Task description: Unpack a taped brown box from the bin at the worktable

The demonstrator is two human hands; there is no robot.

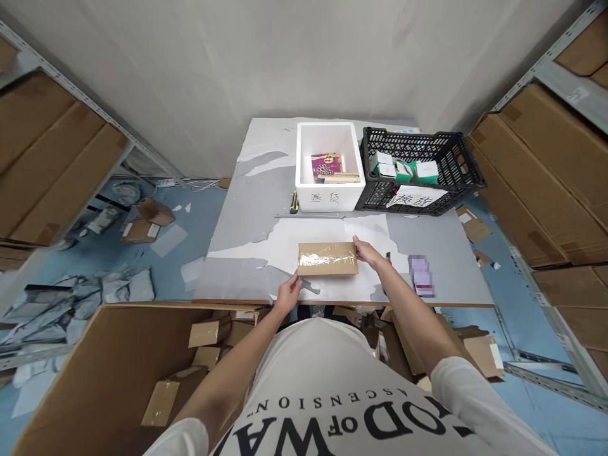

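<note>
Cardboard box (327,258) between left hand (289,293) and right hand (365,251), both gripping its corners

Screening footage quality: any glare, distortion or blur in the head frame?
Head view, centre: bright glare on the clear tape of the cardboard box, while the left hand and right hand look free of obvious motion blur; head view, sides: metal shelf posts slant, wide-angle-looking; head view, right of table: pixelation hides detail on a purple phone-like object.

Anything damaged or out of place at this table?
Yes: the tabletop covering looks torn, patchy white and gray with ragged edges around the taped box. To the left, paper sheets lie loose on the blue floor.
</note>
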